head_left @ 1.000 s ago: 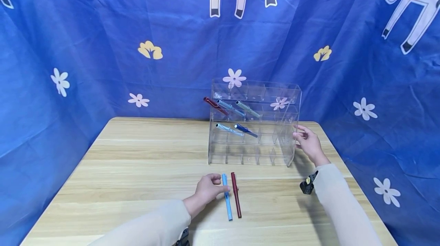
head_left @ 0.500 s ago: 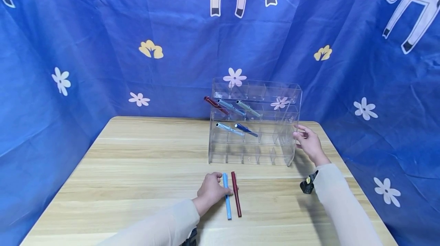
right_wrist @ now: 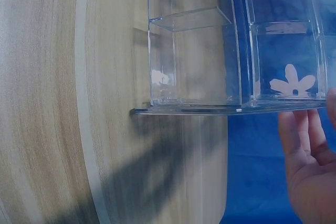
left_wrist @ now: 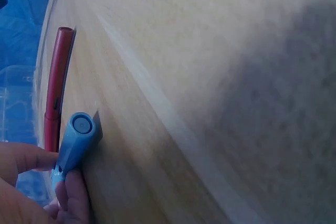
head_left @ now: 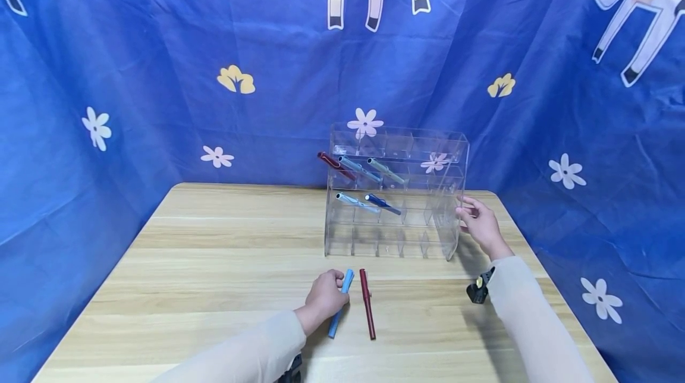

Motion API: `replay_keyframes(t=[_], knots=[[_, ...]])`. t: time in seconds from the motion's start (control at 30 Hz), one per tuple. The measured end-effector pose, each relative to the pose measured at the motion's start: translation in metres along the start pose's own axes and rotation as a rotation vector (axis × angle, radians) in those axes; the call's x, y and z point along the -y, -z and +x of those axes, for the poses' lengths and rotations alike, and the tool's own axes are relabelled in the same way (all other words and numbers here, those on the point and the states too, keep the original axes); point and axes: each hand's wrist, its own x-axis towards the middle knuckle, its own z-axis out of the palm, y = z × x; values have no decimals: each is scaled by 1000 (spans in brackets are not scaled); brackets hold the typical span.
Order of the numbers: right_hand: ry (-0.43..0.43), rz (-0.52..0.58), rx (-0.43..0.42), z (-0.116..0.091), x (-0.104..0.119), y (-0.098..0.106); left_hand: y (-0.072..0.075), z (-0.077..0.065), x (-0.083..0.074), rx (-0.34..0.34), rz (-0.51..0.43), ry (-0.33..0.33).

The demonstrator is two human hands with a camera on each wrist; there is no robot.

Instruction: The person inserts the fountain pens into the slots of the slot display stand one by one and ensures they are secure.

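Note:
My left hand [head_left: 325, 294] pinches a light blue pen [head_left: 334, 323] between thumb and fingers. The pen slants just above or on the table, its clip end upward in the head view. In the left wrist view its round end [left_wrist: 82, 125] points toward the camera. Beside it, apart from the hand, a dark red pen [head_left: 368, 305] lies on the wood. At the back right my right hand [head_left: 481, 225] touches the side panel of a clear tiered pen rack [head_left: 390, 246]. Its fingers [right_wrist: 302, 135] look fairly straight against the panel; the tips are partly hidden.
Several pens sit slanted in the rack: a dark red one [head_left: 336, 165], two bluish ones and a pale green one [head_left: 386, 170] among them, plus a dark blue pen [head_left: 382, 203]. Blue patterned curtain [head_left: 160, 103] surrounds the wooden table [head_left: 214, 264].
My left thumb and fingers have closed on the light blue pen. Its lower end has swung left, away from the dark red pen. The right hand and rack have stayed in place.

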Motion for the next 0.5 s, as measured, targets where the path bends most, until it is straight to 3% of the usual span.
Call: replay_keyframes(t=[0.33, 0.5], knots=[[-1, 12, -6, 1, -1, -2, 7, 0, 4, 37, -125, -31], [-1, 4, -8, 0, 1, -2, 10, 4, 12, 60, -270, -30]])
